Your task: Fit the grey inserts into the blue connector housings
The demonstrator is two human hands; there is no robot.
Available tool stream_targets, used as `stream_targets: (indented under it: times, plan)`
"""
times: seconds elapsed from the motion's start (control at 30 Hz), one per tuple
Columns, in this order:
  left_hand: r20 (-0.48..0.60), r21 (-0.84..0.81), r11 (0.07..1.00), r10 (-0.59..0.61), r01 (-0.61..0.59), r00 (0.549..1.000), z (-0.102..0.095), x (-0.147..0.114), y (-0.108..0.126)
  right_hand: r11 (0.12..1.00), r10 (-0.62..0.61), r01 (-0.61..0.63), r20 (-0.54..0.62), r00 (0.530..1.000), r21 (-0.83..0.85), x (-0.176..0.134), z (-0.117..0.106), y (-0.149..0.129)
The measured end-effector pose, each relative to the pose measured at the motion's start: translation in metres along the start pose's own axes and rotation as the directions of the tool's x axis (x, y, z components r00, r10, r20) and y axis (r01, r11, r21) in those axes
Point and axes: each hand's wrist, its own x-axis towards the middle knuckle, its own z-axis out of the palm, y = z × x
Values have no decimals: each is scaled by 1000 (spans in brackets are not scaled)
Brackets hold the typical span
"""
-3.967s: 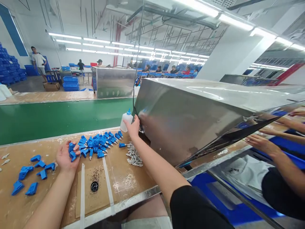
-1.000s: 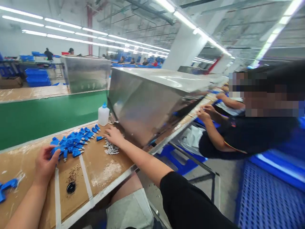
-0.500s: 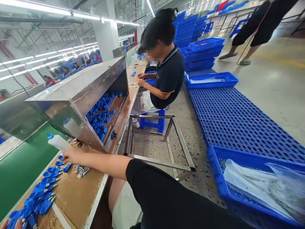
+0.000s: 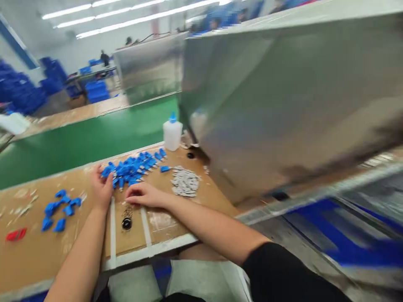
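Note:
A heap of blue plastic parts with pale tips (image 4: 132,167) lies on the brown worktop. At its left end my left hand (image 4: 103,186) rests with thumb and fingers apart, touching the outermost parts. My right hand (image 4: 145,195) is just below the heap, its fingers curved and a gap showing between them; nothing can be made out in it. Beneath its fingertips are tiny dark bits (image 4: 127,211), too small to name. A pile of small grey-white pieces (image 4: 185,181) lies to the right, with one blue part (image 4: 164,169) beside it.
Several loose blue parts (image 4: 59,208) and a red object (image 4: 16,234) lie at left. A round black fitting (image 4: 126,223) sits near the front. Behind are a white bottle with blue cap (image 4: 172,136) and a green belt (image 4: 94,142). A large metal housing (image 4: 283,109) blocks the right.
The view has swung left from the aisle to the worktop. My right hand has moved from beside the grey-white pile to below the blue heap. My left hand remains at the heap's left end.

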Motion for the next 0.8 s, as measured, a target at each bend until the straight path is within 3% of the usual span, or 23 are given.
stream_targets:
  times: [0.07, 0.23, 0.37, 0.5, 0.63, 0.8]
  plan:
    - [65, 14, 1000, -4, 3, 998, 2, -2, -8, 997, 15, -12, 39, 999, -82, -4, 0, 5]
    - [203, -170, 985, 18, 17, 979, 4, -17, -18, 882, -99, 180, 203, 974, -435, -16, 2, 2]
    - [220, -380, 922, 8, 78, 976, 10, -17, -17, 855, -100, 239, 305, 947, -461, -21, 3, -3]
    - [317, -454, 866, -62, 209, 946, 13, -16, -14, 866, -107, 255, 339, 935, -430, -24, 4, -5]
    - [401, -451, 843, -101, 293, 910, 9, -19, -5, 860, -114, 267, 345, 932, -435, -25, 5, -7]
    - [435, -362, 904, -53, 228, 899, 4, -20, 0, 826, -104, 309, 411, 906, -471, -27, 3, -10]
